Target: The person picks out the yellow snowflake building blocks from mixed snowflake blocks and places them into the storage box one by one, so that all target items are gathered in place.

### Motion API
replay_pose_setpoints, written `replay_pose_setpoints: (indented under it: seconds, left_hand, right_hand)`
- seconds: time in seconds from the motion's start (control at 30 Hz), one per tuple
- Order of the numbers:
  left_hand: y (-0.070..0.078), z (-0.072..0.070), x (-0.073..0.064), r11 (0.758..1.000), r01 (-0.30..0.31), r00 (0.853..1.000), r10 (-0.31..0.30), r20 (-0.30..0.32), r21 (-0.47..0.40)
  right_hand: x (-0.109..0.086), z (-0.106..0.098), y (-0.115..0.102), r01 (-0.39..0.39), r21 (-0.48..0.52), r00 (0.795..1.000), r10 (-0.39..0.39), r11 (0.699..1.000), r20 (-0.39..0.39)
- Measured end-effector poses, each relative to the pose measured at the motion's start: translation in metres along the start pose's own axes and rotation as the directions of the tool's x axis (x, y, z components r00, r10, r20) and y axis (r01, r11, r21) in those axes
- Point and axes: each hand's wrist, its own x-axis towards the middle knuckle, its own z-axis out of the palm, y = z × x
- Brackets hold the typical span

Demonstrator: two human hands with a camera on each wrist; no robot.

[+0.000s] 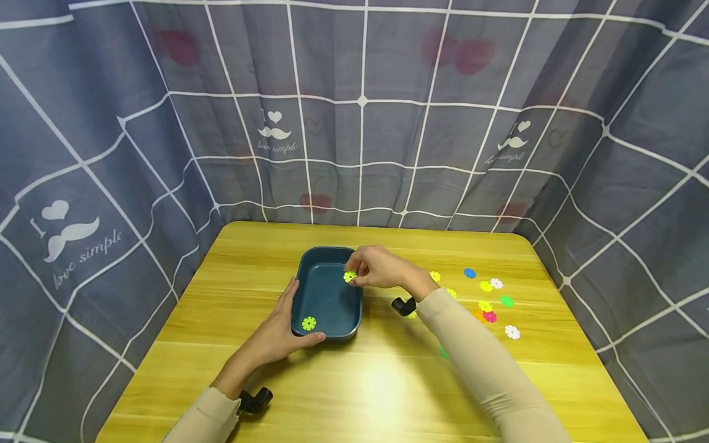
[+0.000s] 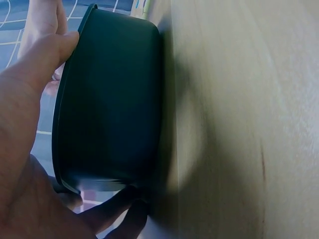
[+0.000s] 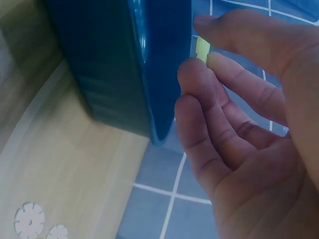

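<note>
A dark teal rectangular plastic tub [image 1: 327,295] stands on the wooden table. My left hand [image 1: 277,337] grips its near left corner, thumb on the near rim and fingers along the left wall. In the left wrist view the tub's outer wall [image 2: 112,99] fills the space beside that thumb. My right hand [image 1: 382,267] is over the tub's right rim and pinches a yellow-green notched disc [image 1: 350,277] between thumb and fingers. Edge-on, the same disc [image 3: 202,49] shows in the right wrist view. A second yellow-green disc [image 1: 309,323] lies inside the tub, at the near left.
Several loose notched discs lie on the table [image 1: 399,381] to the right, among them a blue disc [image 1: 470,273], a green disc [image 1: 506,301], a pink disc [image 1: 490,317] and a white disc [image 1: 512,332]. My right forearm [image 1: 487,363] covers part of that area. Grey checked curtains [image 1: 332,74] surround the table.
</note>
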Motion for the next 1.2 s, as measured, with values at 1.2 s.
replay_pose_setpoints:
  seconds: [1.2]
  left_hand:
    - [-0.001, -0.002, 0.001, 0.998, 0.063, 0.998, -0.062, 0.027, -0.024]
  right_hand:
    - [0.067, 0.033, -0.031, 0.108, -0.103, 0.964, -0.08, 0.989, 0.252]
